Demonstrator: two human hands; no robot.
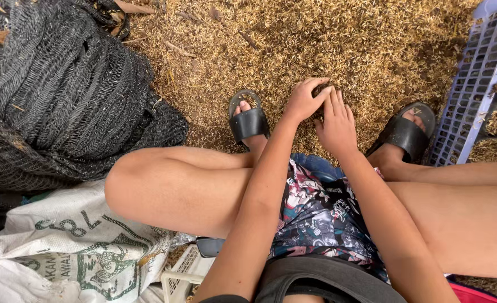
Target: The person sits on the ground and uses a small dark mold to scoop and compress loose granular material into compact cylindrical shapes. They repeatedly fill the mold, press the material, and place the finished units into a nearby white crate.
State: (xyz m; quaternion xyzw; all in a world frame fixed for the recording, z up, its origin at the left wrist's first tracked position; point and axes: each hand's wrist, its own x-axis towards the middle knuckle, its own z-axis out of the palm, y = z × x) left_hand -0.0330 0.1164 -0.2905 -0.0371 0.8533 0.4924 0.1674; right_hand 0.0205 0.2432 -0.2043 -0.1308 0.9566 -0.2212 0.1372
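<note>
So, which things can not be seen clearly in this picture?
- Head view: whatever lies under the two hands, left hand and right hand, is hidden by their fingers.
- Purple crate: cut off by the right edge.
- Printed white sack: cut off at the bottom-left corner.

Golden-brown husks (327,45) lie beyond the grip. Black slide sandals (249,122), black netting (63,95), a lavender lattice crate (473,84), a white sack (63,247) with green print, and shorts (321,216) apparently multicoloured.

Netting (63,95) left of husks (316,45), crate (476,84) right, sack (63,247) below netting
</note>
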